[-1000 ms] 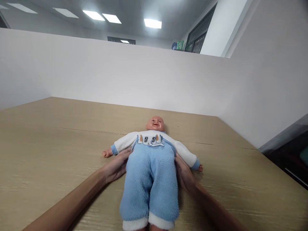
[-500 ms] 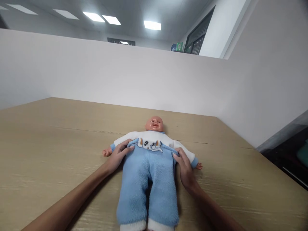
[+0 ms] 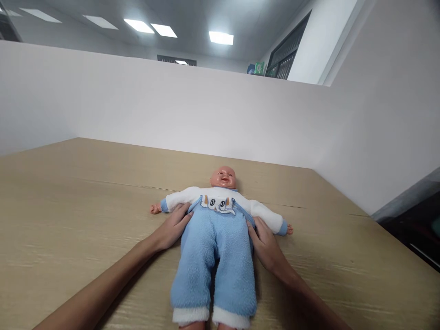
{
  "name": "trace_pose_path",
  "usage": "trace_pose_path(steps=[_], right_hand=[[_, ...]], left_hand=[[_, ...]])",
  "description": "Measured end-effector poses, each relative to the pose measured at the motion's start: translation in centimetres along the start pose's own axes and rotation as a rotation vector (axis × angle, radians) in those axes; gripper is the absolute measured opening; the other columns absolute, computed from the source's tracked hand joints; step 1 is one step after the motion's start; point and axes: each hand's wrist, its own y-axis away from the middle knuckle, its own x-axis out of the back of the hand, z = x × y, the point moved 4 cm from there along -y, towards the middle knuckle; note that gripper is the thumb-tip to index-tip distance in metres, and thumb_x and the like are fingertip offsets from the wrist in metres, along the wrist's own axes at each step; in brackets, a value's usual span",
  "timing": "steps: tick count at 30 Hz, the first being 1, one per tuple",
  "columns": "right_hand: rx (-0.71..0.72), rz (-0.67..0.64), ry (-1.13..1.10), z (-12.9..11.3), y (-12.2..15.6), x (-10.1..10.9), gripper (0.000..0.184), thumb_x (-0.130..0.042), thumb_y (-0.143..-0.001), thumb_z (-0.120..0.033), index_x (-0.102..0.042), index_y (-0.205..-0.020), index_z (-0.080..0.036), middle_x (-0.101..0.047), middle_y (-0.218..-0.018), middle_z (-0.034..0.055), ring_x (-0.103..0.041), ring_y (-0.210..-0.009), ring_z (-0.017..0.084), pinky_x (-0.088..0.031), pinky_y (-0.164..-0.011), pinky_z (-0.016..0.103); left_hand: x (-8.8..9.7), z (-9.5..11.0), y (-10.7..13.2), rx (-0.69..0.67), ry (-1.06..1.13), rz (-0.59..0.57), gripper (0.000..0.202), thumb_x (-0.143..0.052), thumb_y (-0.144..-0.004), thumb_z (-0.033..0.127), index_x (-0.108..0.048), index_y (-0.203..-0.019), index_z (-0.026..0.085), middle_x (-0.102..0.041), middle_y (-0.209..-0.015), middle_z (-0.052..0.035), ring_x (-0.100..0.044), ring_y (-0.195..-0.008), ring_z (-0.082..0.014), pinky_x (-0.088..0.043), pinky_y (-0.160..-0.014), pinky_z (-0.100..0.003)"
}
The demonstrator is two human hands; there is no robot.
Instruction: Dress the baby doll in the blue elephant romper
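1. Doll (image 3: 217,229) lies on its back in the middle of the tabletop (image 3: 85,206); its head is at the far end and its legs point toward the person; its two arms stick out to the sides;
2. It wears a white top (image 3: 187,196) with blue cuffs, and fuzzy blue pants (image 3: 218,256) with white ends; an animal face (image 3: 217,205) with two big eyes is on the chest;
3. Left hand (image 3: 173,224) touches the side of the pants near their top edge; its fingers lie close together, with the thumb on the blue cloth;
4. Right hand (image 3: 265,242) touches the other side, just below the doll's sleeve; its thumb rests on the blue cloth too;
5. Some fingertips are hidden on both hands; I cannot tell if they pinch the cloth;
6. Behind the tabletop stands a plain white wall (image 3: 202,105).
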Motion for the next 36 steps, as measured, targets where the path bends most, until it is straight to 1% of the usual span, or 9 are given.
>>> trace_pose_path(steps=[4, 9, 13, 19, 23, 25, 28, 32, 36], right_hand=[[-0.212, 0.039, -0.395, 1.0, 0.3, -1.2, 0.05, -0.07, -0.09, -0.07, -0.075, -0.118, -0.029, -0.071, -0.14, 0.006, -0.051, -0.146, 0.033, -0.026, -0.133, 0.049], [-0.352, 0.13, -0.845, 0.9, -0.9, -3.1, 0.063, -0.087, -0.076, -0.064, -0.076, -0.126, -0.027, -0.069, -0.149, 0.0035, -0.051, -0.151, 0.03, -0.028, -0.136, 0.047], [-0.354, 0.142, -0.843, 0.7, -1.7, -3.0, 0.064, -0.086, -0.077, -0.062, -0.075, -0.13, -0.026, -0.073, -0.142, 0.0048, -0.054, -0.149, 0.031, -0.033, -0.134, 0.049], [-0.332, 0.122, -0.81, 2.1, -1.9, -2.7, 0.071, -0.081, -0.083, -0.066, -0.068, -0.141, -0.028, -0.069, -0.149, 0.0022, -0.055, -0.148, 0.028, -0.026, -0.137, 0.045], [-0.334, 0.111, -0.745, 2.1, -1.6, -2.3, 0.069, -0.079, -0.086, -0.066, -0.066, -0.142, -0.03, -0.064, -0.155, 0.0004, -0.05, -0.152, 0.026, -0.025, -0.137, 0.043], [-0.309, 0.117, -0.681, 1.7, -1.5, -2.0, 0.063, -0.078, -0.087, -0.065, -0.067, -0.139, -0.03, -0.065, -0.152, 0.0007, -0.05, -0.152, 0.026, -0.03, -0.134, 0.042], [-0.228, 0.124, -0.576, 1.4, -1.3, -1.7, 0.052, -0.079, -0.087, -0.06, -0.072, -0.126, -0.027, -0.071, -0.141, 0.0024, -0.055, -0.145, 0.028, -0.037, -0.129, 0.04], [-0.175, 0.116, -0.566, 2.0, -1.5, -1.7, 0.04, -0.081, -0.084, -0.054, -0.073, -0.11, -0.025, -0.076, -0.12, 0.0026, -0.064, -0.129, 0.028, -0.043, -0.121, 0.041], [-0.265, 0.185, -0.66, 1.9, -2.1, -1.1, 0.033, -0.084, -0.074, -0.05, -0.072, -0.092, -0.025, -0.078, -0.107, 0.0028, -0.066, -0.122, 0.029, -0.051, -0.112, 0.04]], left_hand=[[-0.7, 0.4, 0.4, 0.049, 0.172, 0.007, 0.049, -0.064, -0.098, 0.06, -0.071, -0.134, 0.026, -0.065, -0.149, -0.0066, -0.043, -0.153, -0.035, -0.026, -0.131, -0.043], [-2.3, 0.0, -0.6, 0.088, 0.552, 0.12, 0.053, -0.07, -0.096, 0.062, -0.071, -0.136, 0.027, -0.067, -0.148, -0.0062, -0.055, -0.142, -0.0326, -0.039, -0.124, -0.041], [-3.4, -0.7, -1.3, 0.146, 0.794, 0.124, 0.06, -0.075, -0.094, 0.06, -0.068, -0.14, 0.023, -0.071, -0.141, -0.0104, -0.065, -0.129, -0.0304, -0.05, -0.11, -0.039], [-2.6, -1.0, -2.3, 0.067, 0.723, -0.025, 0.045, -0.075, -0.096, 0.051, -0.074, -0.131, 0.023, -0.077, -0.126, -0.008, -0.07, -0.113, -0.0266, -0.053, -0.091, -0.032], [-1.3, -1.8, -3.0, 0.023, 0.531, -0.055, 0.045, -0.074, -0.097, 0.052, -0.076, -0.132, 0.025, -0.076, -0.131, -0.0077, -0.066, -0.123, -0.0291, -0.045, -0.112, -0.038], [-0.8, -2.2, -3.3, 0.006, 0.489, -0.049, 0.045, -0.073, -0.096, 0.053, -0.076, -0.132, 0.025, -0.072, -0.14, -0.0078, -0.06, -0.135, -0.0304, -0.033, -0.125, -0.041], [-0.7, -2.1, -3.4, -0.01, 0.499, -0.066, 0.046, -0.073, -0.096, 0.053, -0.076, -0.132, 0.024, -0.067, -0.148, -0.0087, -0.054, -0.142, -0.0318, -0.028, -0.129, -0.043], [-0.9, -1.2, -3.2, -0.048, 0.499, -0.086, 0.042, -0.071, -0.098, 0.051, -0.075, -0.129, 0.023, -0.068, -0.143, -0.0082, -0.058, -0.132, -0.0297, -0.033, -0.124, -0.04], [-0.9, -0.3, -2.8, -0.074, 0.472, -0.042, 0.033, -0.066, -0.102, 0.052, -0.074, -0.113, 0.021, -0.071, -0.117, -0.0038, -0.061, -0.111, -0.0231, -0.042, -0.104, -0.033]])
